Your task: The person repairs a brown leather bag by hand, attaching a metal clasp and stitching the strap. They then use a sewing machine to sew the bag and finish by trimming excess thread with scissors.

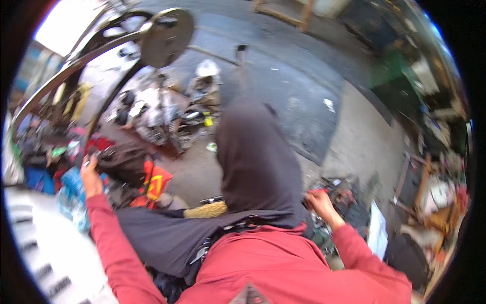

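My left hand is raised at the left, fingers curled upward by a dark object whose kind I cannot make out. Just beyond it runs the belt of a machine with a round metal wheel. A crumpled light-blue plastic bag lies beside my left wrist. My right hand is closed at the right of my raised knee, above a heap of small mixed parts. A bit of red shows at its fingertips; blur hides what it is.
Piled tools and scraps lie on the floor ahead. A red and yellow packet rests by my left leg. A dark mat covers the floor beyond my knee. Wooden frames and clutter line the right side.
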Tool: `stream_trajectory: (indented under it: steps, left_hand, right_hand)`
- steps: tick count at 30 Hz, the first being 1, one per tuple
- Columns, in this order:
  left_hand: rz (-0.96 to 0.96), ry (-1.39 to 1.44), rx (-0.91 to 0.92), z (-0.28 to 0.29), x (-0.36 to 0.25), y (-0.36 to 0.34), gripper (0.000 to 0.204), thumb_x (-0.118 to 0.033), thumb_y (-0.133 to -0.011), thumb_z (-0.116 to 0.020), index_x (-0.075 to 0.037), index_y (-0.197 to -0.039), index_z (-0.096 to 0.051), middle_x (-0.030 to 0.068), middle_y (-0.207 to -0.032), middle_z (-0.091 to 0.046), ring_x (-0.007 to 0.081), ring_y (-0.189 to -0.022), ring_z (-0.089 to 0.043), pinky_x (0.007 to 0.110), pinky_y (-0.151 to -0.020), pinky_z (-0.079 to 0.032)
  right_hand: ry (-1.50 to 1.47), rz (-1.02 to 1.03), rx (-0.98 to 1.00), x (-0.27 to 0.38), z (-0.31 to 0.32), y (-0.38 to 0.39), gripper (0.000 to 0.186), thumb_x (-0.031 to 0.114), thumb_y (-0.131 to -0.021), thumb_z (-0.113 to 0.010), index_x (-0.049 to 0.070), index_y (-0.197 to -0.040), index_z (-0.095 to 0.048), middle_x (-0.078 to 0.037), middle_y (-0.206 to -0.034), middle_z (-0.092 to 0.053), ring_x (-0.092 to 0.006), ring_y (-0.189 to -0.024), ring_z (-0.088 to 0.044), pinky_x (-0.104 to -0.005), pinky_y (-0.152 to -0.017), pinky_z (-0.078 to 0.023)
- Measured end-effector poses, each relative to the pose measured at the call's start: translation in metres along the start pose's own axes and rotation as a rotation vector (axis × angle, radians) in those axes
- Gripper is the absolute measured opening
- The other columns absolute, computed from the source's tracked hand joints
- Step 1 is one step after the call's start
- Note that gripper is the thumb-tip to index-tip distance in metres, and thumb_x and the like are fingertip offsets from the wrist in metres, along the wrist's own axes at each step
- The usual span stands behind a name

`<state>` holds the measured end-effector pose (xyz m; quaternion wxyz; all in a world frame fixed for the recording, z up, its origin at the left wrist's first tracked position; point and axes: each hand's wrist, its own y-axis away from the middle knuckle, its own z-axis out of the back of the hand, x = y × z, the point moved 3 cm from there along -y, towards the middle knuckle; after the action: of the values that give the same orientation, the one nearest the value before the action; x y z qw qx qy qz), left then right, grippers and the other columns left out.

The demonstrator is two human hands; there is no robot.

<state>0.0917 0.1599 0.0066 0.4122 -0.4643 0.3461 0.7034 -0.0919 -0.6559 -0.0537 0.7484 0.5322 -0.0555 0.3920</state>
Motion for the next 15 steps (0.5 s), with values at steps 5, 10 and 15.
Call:
stream_trajectory:
  steps: [5, 10, 15]
  left_hand:
    - [0.114, 0.081, 0.119, 0.034, 0.028, -0.022, 0.037, -0.018, -0.11, -0.053, 0.003, -0.138, -0.062, 0.0089, -0.117, -0.068, 0.0181, -0.102, -0.063, 0.032, -0.096, -0.05]
    - [-0.418, -0.85, 0.193, 0.073, 0.054, -0.058, 0.062, 0.012, -0.095, -0.043, -0.009, -0.153, -0.052, 0.0196, -0.131, -0.065, 0.0279, -0.113, -0.062, 0.037, -0.103, -0.046]
    - [-0.193, -0.506, 0.222, 0.087, 0.074, -0.093, 0.074, 0.02, -0.09, -0.042, -0.011, -0.157, -0.049, 0.0157, -0.132, -0.063, 0.0212, -0.112, -0.06, 0.034, -0.103, -0.047]
  right_hand:
    - [-0.226, 0.014, -0.196, 0.006, -0.023, -0.013, 0.031, 0.03, -0.099, -0.063, 0.001, -0.101, -0.073, -0.008, -0.085, -0.074, -0.0147, -0.076, -0.069, -0.035, -0.07, -0.055]
    - [0.03, -0.086, -0.279, -0.064, -0.086, 0.054, 0.033, 0.027, -0.093, -0.062, 0.0, -0.109, -0.073, -0.023, -0.097, -0.074, -0.0373, -0.096, -0.073, -0.046, -0.086, -0.055]
    - [-0.041, -0.355, -0.163, -0.122, -0.118, 0.097, 0.032, 0.026, -0.093, -0.062, 0.0, -0.108, -0.073, -0.025, -0.099, -0.074, -0.0397, -0.097, -0.072, -0.0454, -0.086, -0.055]
